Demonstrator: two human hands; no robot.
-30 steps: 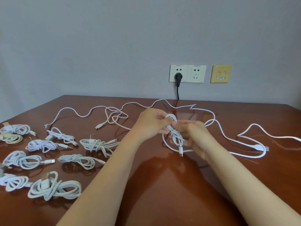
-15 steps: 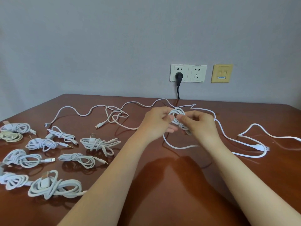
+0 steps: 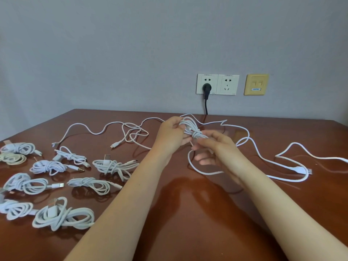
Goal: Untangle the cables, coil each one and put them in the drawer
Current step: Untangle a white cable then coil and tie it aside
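My left hand [image 3: 172, 136] grips a white cable coil [image 3: 192, 129] above the table's middle, with the loops bunched between its fingers. My right hand [image 3: 214, 147] pinches the same coil at its wrapped waist, and a loose loop of that cable [image 3: 195, 167] hangs down to the table. Several finished white coils [image 3: 113, 165] lie in rows at the left. Loose white cables stay spread on the table: one long cable [image 3: 90, 129] at the back left, another [image 3: 286, 166] at the right with a USB plug. No drawer is in view.
The brown wooden table [image 3: 188, 213] reflects light near my arms. On the grey wall behind are two white sockets [image 3: 217, 84] with a black plug and cord [image 3: 206, 95], plus a yellow wall plate [image 3: 256, 84]. The table's far edge meets the wall.
Both hands lifted the coil up and away from me. My right hand wound the loose end around the coil's middle; the dangling tail got shorter.
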